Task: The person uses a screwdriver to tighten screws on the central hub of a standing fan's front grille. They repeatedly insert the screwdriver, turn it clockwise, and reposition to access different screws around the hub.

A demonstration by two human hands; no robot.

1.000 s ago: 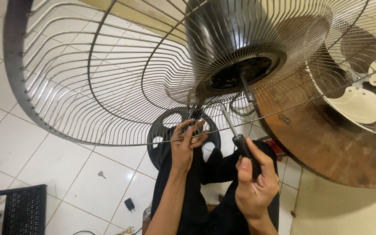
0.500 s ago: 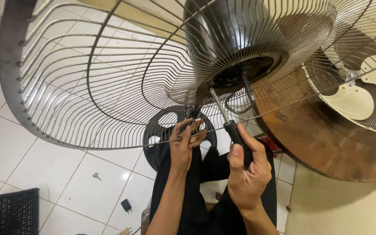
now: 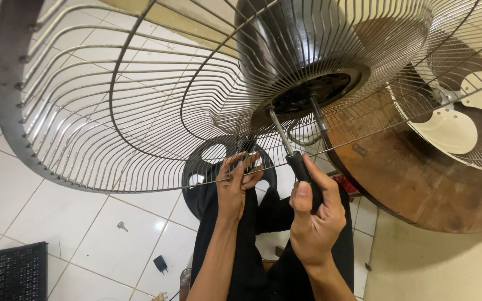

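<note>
So the big thing here is the wire fan guard (image 3: pixel 112 111), which fills the whole upper half of the frame and curves from the upper left across to the dark motor housing (image 3: pixel 302 50) at top centre. It looks stiff but springy, light for its size and awkward to steady; the thick outer rim seems the safest place to grab, since the thin wires would probably bend. At the right edge sits a round wooden tabletop (image 3: pixel 414 178), with a second guard over a cream fan blade (image 3: pixel 464 122) in the upper right. Below the guard, in the middle of the frame, a black round fan base (image 3: pixel 202 167) lies on the white tiled floor (image 3: pixel 57 212).

The person's right hand (image 3: pixel 313 220), lower centre, is wrapped tight around the black handle of a screwdriver (image 3: pixel 294 159), whose shaft angles up to the back of the motor. The handle looks grippy enough. The left hand (image 3: pixel 238 187), just left of it, has its fingers curled onto the lowest guard wires, pinching them. A black crate (image 3: pixel 15 273) sits in the lower left corner, with a small screw (image 3: pixel 121 226) on the tiles.
</note>
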